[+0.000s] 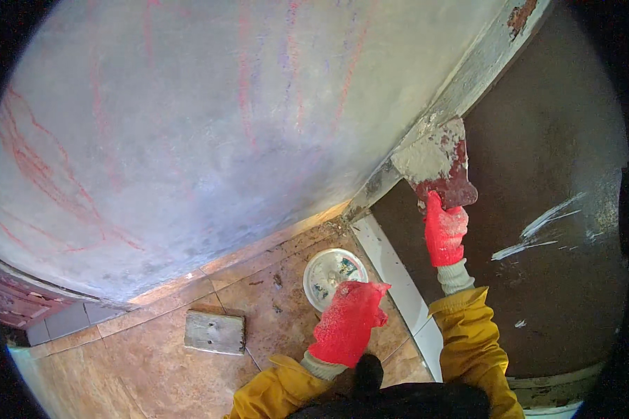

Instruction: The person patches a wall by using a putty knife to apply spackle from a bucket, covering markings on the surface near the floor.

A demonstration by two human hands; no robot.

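The right hand, in a red rubber-coated glove, is curled firmly about the narrow end of a broad, flat, dark red putty knife, and we see one finger reaching up towards the blade. The blade points away from the wearer and overlaps the rough, pale edge strip of the wall; we cannot tell whether it presses there. Off-white, pasty filler coats much of its face. We judge the tool light and fairly stiff, perhaps springy at its wide edge, and not fragile; wet filler would make the face slippery. The best hold, we think, is low on the handle, with a finger braced on the clean red lower part.

The left hand, gloved alike, is bent over the near side of a shallow, round, white tub smeared inside with filler. Its fingertips are hidden, so we cannot tell whether it grips the rim.

Farther out, we note the brown tiled floor with a weathered, grey rectangular wooden block, the grey wall streaked red and purple, and, at right, a dark brown flat surface with white scuffs.
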